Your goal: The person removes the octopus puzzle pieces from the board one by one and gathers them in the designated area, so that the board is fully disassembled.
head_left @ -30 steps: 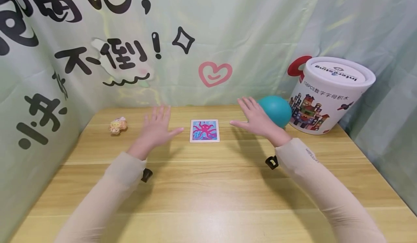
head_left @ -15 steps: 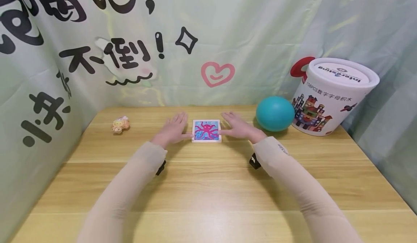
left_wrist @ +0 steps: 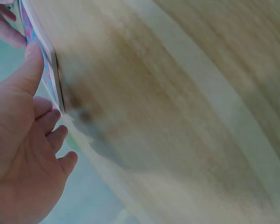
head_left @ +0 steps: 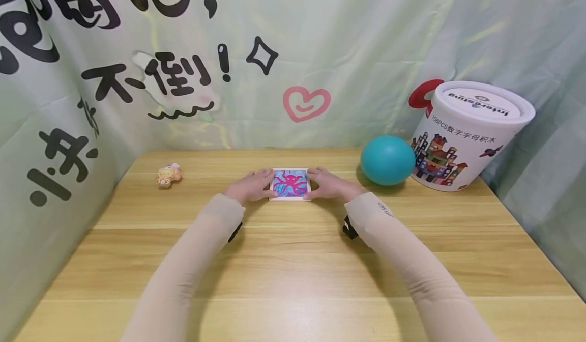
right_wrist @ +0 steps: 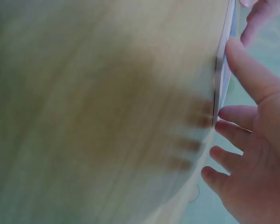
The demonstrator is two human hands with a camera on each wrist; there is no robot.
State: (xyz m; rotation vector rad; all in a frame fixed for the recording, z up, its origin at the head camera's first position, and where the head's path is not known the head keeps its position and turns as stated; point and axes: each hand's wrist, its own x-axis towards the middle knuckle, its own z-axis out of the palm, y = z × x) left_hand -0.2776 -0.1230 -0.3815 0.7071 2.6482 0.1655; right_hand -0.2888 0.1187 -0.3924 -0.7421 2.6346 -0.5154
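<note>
A small flat square picture board (head_left: 290,183) with a pink octopus on blue lies towards the table's back edge in the head view. My left hand (head_left: 252,186) holds its left side, the thumb over the near corner and the fingers curled at the far one. On the opposite side my right hand (head_left: 329,184) grips the board in the same manner. In the left wrist view, the thumb presses on the face near the board's pale edge (left_wrist: 56,77). The right wrist view has the index and middle fingertips at the board's rim (right_wrist: 218,84); the other fingers are apart from it.
A teal ball (head_left: 387,160) sits to the right of my right hand, beside a large white lidded bucket (head_left: 467,138). At the left stands a small doll-like figurine (head_left: 169,175). A printed curtain (head_left: 366,52) hangs behind the wooden table (head_left: 293,271).
Both hands have come down and inward from spread, raised positions to the two sides of the picture board. Their fingers have curled onto it. The board stays in about the same place.
</note>
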